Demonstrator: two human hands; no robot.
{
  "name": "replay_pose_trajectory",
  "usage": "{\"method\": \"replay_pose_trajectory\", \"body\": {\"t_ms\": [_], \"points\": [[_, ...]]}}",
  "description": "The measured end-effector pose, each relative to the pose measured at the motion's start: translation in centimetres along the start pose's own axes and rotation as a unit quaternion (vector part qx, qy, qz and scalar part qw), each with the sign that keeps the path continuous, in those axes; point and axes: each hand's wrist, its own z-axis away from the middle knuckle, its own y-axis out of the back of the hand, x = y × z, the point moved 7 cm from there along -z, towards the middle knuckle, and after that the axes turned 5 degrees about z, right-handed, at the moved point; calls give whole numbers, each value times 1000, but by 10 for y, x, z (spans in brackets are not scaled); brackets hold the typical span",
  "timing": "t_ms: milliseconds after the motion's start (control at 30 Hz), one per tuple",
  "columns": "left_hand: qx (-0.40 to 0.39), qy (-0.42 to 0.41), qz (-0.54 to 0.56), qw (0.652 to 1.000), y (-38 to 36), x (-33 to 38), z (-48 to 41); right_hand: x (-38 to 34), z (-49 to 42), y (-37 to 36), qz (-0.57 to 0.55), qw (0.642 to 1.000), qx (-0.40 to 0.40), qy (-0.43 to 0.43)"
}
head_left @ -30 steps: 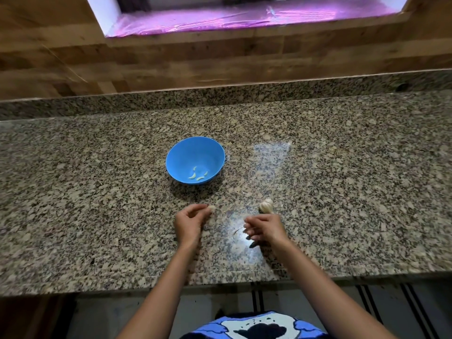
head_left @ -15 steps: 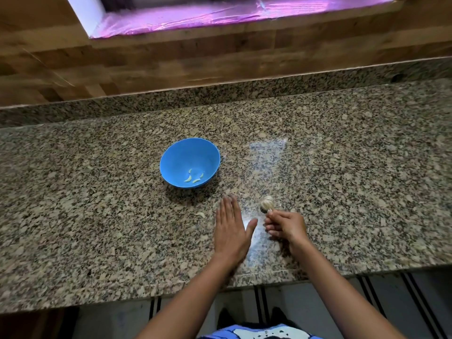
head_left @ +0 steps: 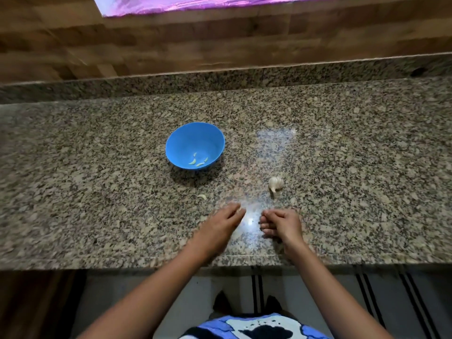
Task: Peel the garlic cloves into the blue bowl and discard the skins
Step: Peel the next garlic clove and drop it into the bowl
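Observation:
The blue bowl (head_left: pixel 195 133) stands on the granite counter and holds several peeled cloves (head_left: pixel 198 162). A partly broken garlic bulb (head_left: pixel 275 184) lies to the bowl's right, nearer me. One loose clove (head_left: pixel 201 196) lies on the counter below the bowl. My left hand (head_left: pixel 220 223) is blurred and lies low over the counter with its fingers stretched out to the right; a pale scrap shows at its fingertips. My right hand (head_left: pixel 281 225) rests just below the bulb with its fingers curled under. I see nothing in it.
The granite counter (head_left: pixel 367 192) runs the full width, with a low granite lip and a wood-panelled wall behind. Its front edge is right below my wrists. A bright glare patch lies between my hands.
My left hand slid back from flat beside the bulb and now sits lower and further left. My right hand drew back from the bulb, which now lies free. The camera tilted down.

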Motion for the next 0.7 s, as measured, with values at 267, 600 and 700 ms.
{"method": "replay_pose_trajectory", "body": {"t_ms": [267,600,700], "points": [[67,-17,-65,996,16,1,45,7,19,-31,-15,1000,-24,-9],[217,469,498,696,34,-38,75,16,28,-73,66,990,-125,-2],[363,423,753,350,42,-51,140,19,51,-120,142,969,-197,37]]}}
